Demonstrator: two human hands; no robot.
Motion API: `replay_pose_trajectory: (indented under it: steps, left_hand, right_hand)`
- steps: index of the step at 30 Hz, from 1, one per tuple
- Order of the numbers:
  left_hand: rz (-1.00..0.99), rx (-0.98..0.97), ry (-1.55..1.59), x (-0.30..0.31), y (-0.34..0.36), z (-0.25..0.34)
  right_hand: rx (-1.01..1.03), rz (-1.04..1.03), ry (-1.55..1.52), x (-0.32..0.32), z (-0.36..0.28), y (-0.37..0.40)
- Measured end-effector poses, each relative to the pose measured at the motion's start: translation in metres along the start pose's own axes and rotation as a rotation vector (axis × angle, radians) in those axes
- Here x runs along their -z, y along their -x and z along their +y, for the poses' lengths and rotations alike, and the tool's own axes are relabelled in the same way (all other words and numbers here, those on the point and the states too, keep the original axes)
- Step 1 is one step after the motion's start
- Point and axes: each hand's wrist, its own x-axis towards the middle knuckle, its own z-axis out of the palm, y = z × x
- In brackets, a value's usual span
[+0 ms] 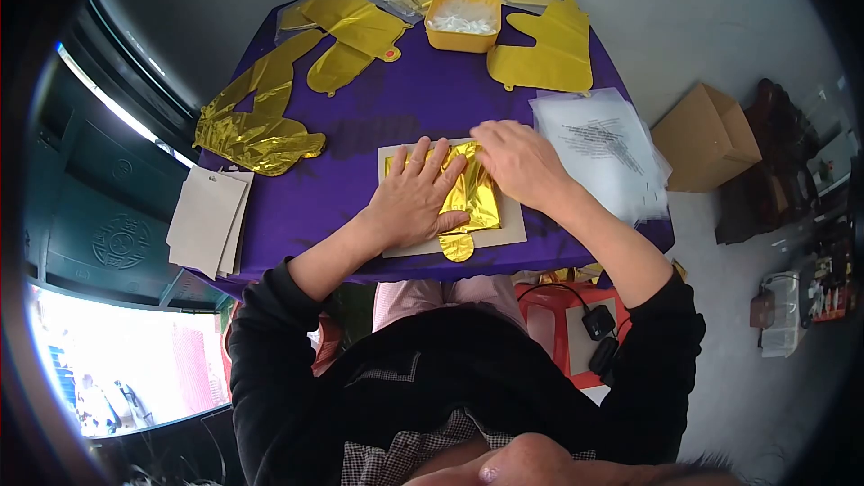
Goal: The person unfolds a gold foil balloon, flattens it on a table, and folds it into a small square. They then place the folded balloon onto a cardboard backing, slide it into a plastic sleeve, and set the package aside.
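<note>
A folded gold foil balloon point(474, 193) lies on a grey-beige cardboard sheet point(504, 232) near the front edge of the table. Its rounded tab point(456, 247) sticks out toward me. Across the left part of the foil, my left hand point(418, 193) rests flat with its fingers spread. My right hand point(517, 160) is at the upper right edge of the foil, fingers bent and close together. They seem to grip that edge, though the fingertips are partly hidden and slightly blurred.
Unfolded gold foil balloons point(355, 36) lie along the back and left of the purple-covered table point(405, 99). A yellow tub point(463, 36) holds white material. Clear plastic bags point(598, 148) lie on the right, cardboard sheets point(209, 220) at left. An open carton point(706, 139) stands beyond the right edge.
</note>
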Motion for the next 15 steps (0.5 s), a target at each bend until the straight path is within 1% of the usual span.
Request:
replay_pose_trajectory:
  steps: [1,2,4,5,7,9,11,12,14,15]
  left_hand:
    - [0.004,0.004,0.008,-0.001,0.0,0.0]
    - [0.008,0.007,0.016,-0.001,0.0,0.001]
    - [-0.004,0.015,0.023,0.0,0.0,0.003]
    - [-0.009,0.027,0.028,0.001,0.0,0.004]
    - [-0.044,0.037,0.047,0.005,-0.001,0.004]
    - [-0.072,0.05,0.06,0.004,0.0,0.004]
    - [0.091,0.062,0.242,0.001,0.002,0.001]
    - [0.093,0.064,0.24,0.002,0.003,-0.002]
    - [0.144,0.151,0.714,0.009,0.006,-0.011]
    - [0.151,0.175,0.872,0.013,0.009,-0.017]
  right_hand:
    - [0.208,0.071,-0.063,-0.005,0.003,0.005]
    - [0.204,0.069,-0.067,-0.009,0.004,0.01]
    - [0.233,-0.02,-0.043,-0.018,0.005,0.02]
    - [0.229,-0.023,-0.046,-0.021,0.005,0.022]
    - [0.22,0.048,-0.04,-0.026,0.005,0.024]
    - [0.199,0.031,-0.072,-0.028,0.004,0.026]
    - [0.181,0.017,-0.099,-0.027,0.005,0.025]
    - [0.167,-0.009,-0.119,-0.027,0.006,0.024]
    - [0.153,-0.034,-0.141,-0.025,0.006,0.025]
    - [0.155,-0.023,-0.133,-0.024,0.005,0.025]
